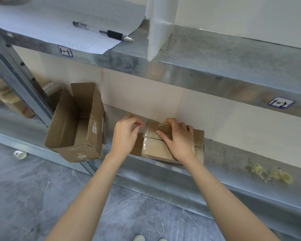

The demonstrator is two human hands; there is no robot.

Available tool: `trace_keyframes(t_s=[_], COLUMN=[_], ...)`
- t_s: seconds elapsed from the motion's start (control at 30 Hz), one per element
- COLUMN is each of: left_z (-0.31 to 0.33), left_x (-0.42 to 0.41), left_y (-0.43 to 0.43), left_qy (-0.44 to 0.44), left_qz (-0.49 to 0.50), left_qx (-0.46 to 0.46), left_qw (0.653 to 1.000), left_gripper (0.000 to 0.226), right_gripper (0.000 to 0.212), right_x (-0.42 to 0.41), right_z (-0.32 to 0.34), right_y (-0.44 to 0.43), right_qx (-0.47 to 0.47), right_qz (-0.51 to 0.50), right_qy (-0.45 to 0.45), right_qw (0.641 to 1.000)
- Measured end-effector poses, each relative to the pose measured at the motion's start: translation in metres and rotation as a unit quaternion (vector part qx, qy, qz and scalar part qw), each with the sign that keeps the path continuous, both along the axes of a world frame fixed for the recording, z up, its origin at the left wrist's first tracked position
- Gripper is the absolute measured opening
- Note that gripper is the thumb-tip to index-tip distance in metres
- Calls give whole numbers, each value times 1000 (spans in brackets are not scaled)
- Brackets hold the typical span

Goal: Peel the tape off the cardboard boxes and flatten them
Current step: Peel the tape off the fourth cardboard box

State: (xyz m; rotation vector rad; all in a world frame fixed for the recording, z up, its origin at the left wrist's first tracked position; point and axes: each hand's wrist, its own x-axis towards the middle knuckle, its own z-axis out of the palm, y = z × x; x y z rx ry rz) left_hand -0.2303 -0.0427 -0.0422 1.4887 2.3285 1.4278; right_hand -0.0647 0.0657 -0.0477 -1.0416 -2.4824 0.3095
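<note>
So the biggest thing here is the grey metal shelving rack (215,79), standing on a grey marbled stone floor (33,188), and I'm working on its lower shelf (233,153). At the left end of that shelf is an open brown cardboard box (87,119), flaps up, sitting a bit skewed with its near corner hanging out past the front edge. Just right of it, flat on the shelf, is the one I'm on: a small brown cardboard box (155,148) that's wrapped in clear tape across the top and down the near side. Up on the top shelf there's a white printed paper sheet (59,20) drooping over the edge, and a translucent white plastic panel (160,32) standing upright beside it. My right hand (177,138) lies on top of the small box holding it down, thumb stretched out to the left, fingertips curled onto a crumpled yellowish bit of tape (165,124) at the far edge. My left hand (127,131) is just off the box's left side, thumb and fingers pinching a thin strip of clear tape (143,126) that runs to the box's far left corner. Further right on the shelf, well apart from the box, lie yellowish wads of peeled tape (269,173). A black and clear ballpoint pen (102,31) rests on the paper, and a white paper cup (20,154) lies on its side on the floor.
</note>
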Motion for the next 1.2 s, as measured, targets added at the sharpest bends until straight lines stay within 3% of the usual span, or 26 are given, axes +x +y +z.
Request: trace_keyframes(t_s=[0.3, 0.63, 0.83, 1.0, 1.2], left_z=[-9, -3, -9, -8, -11], left_x=[-4, 8, 22, 22, 20], left_y=[-15, 1, 10, 7, 3], left_qy=[-35, -143, -161, -142, -31], left_qz=[46, 53, 73, 63, 28], left_qx=[8, -12, -1, 23, 31], left_qw=[998, 988, 984, 988, 999], left_gripper=[7, 15, 28, 15, 20], right_gripper=[39, 42, 43, 41, 39], right_x=[-3, -4, -4, -4, -4], right_z=[-1, -1, 0, 1, 2], right_y=[8, 9, 9, 9, 9], right_qx=[-34, -35, -33, -33, -40], right_qz=[6, -1, 0, 1, 5], right_qy=[-2, -5, -9, -5, -5], right_qw=[999, 999, 999, 999, 999])
